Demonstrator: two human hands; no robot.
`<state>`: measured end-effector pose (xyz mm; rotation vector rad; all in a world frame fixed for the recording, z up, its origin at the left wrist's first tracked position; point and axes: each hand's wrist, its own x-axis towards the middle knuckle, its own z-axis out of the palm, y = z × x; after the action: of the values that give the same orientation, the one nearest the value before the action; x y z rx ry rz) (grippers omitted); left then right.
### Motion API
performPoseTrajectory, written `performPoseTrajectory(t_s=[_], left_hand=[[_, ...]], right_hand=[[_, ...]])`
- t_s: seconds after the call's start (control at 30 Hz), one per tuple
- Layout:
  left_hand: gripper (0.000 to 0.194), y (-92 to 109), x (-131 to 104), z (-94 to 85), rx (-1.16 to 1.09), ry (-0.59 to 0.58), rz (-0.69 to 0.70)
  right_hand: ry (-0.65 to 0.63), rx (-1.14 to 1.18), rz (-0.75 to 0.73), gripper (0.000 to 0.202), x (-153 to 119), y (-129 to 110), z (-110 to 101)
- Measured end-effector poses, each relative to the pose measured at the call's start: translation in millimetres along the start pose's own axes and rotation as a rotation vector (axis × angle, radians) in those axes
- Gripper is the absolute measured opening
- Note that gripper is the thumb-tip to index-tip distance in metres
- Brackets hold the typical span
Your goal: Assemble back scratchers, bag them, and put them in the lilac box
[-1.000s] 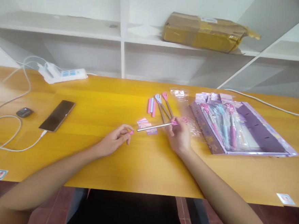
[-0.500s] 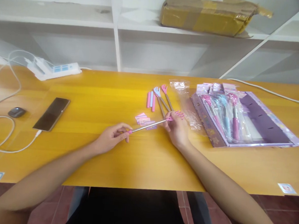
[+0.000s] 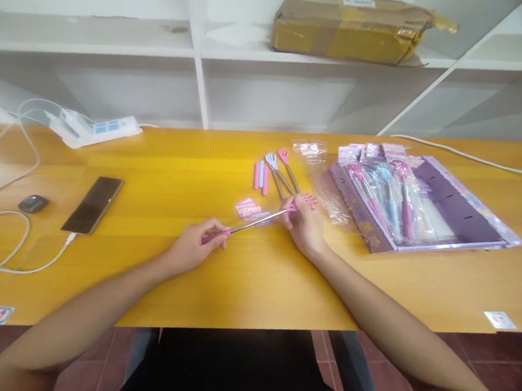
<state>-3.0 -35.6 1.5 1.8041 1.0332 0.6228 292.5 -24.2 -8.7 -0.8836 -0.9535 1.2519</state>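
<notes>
Between my two hands runs a back scratcher (image 3: 257,221) with a metal rod, a pink handle and a pink claw head. My left hand (image 3: 196,244) is closed around the pink handle. My right hand (image 3: 306,225) pinches the rod just below the claw, which pokes out beyond my fingers. Behind my right hand lie several loose scratcher rods with a blue claw (image 3: 272,160) and a pink claw (image 3: 284,155). Pink and blue handle sleeves (image 3: 261,176) are lined up left of them. Small printed cards (image 3: 250,209) lie fanned under the rod.
On the right, a purple display box (image 3: 465,216) holds several bagged back scratchers (image 3: 393,199). Clear plastic bags (image 3: 322,182) lie beside it. To the left are a phone (image 3: 93,204) on a cable, a black mouse (image 3: 33,203) and a power strip (image 3: 104,130). A taped carton (image 3: 348,32) sits on the shelf.
More of the pink handle now shows in my left hand, which still grips it. My right hand keeps its hold near the claw. The whole view has shifted slightly.
</notes>
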Motion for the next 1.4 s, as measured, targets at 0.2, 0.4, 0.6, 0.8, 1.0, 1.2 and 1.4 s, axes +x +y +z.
performPoseTrajectory(t_s=[0.2,0.4,0.6,0.8,1.0,1.2,1.4], left_hand=[[0.025,-3,1,-1.7,0.005,0.014,0.016],[0.023,-3,1,-1.7,0.096,0.026,0.045],[0.022,0,-1,1.2,0.096,0.036,0.072],[0.026,-2,-3,3.6,0.045,0.032,0.076],[0.028,1,-7,10.8,-0.003,0.028,0.087],[0.028,8,-12,11.4,0.001,-0.003,0.098],[0.03,31,-12,-0.7,0.311,-0.12,0.101]], right_hand=[[-0.026,0.026,-0.034,0.045,-3,2,1],[-0.086,-0.004,-0.03,0.048,-5,6,3],[-0.266,-0.001,0.025,0.05,-18,19,18],[-0.317,-0.046,0.043,0.056,-26,26,33],[-0.363,-0.1,0.021,0.06,-32,29,40],[-0.434,-0.137,-0.051,0.055,-42,25,46],[-0.358,-0.185,0.012,0.063,-43,13,51]])
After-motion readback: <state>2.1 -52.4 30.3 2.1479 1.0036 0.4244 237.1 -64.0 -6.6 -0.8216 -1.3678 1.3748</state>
